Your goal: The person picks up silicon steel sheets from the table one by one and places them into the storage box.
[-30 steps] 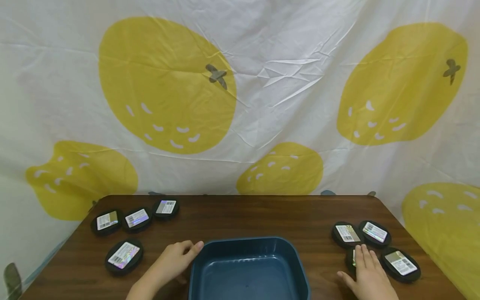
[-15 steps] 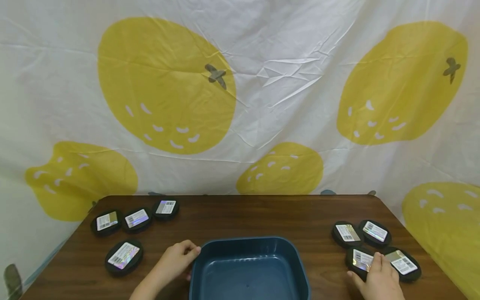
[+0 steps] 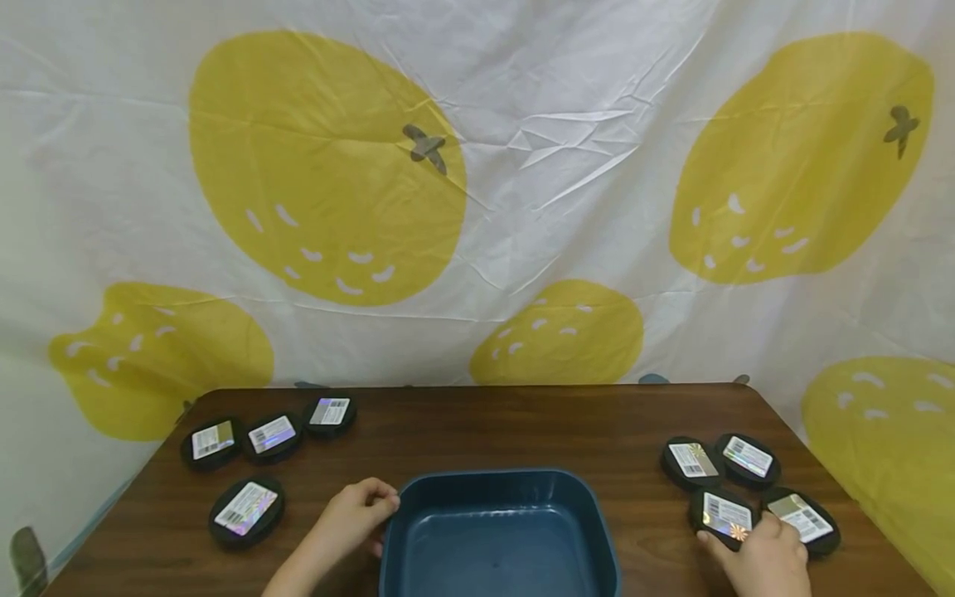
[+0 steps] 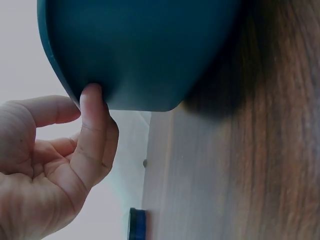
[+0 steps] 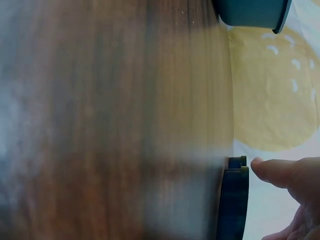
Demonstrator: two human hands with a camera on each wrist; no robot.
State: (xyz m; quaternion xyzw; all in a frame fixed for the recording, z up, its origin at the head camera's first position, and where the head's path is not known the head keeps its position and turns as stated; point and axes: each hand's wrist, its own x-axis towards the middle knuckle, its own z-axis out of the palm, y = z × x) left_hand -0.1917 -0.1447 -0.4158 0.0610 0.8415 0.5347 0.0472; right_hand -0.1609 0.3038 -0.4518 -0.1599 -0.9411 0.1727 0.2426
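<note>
A blue plastic bin (image 3: pixel 500 531) stands at the table's front middle. My left hand (image 3: pixel 354 518) pinches its left rim near the far corner; in the left wrist view the fingertips (image 4: pixel 92 95) press the outer wall. On the right lie several round black flat containers with white labels. My right hand (image 3: pixel 768 555) is over the front-left container (image 3: pixel 722 516) of that group, fingers reaching into the gap beside its neighbour (image 3: pixel 802 522) and thumb near its left edge. The right wrist view shows the thumb (image 5: pixel 272 170) slightly apart from a container (image 5: pixel 232 205) lying flat.
Two more labelled containers lie behind, one at left (image 3: pixel 692 462) and one at right (image 3: pixel 748 458). Several similar ones, including a nearer one (image 3: pixel 246 512), lie on the table's left side. A white curtain (image 3: pixel 552 207) with yellow lemons hangs behind the wooden table (image 3: pixel 522 423).
My right hand has moved rightward off the front-left container's top, and its fingers have bent down into the gap beside it. The left hand stays at the bin's rim.
</note>
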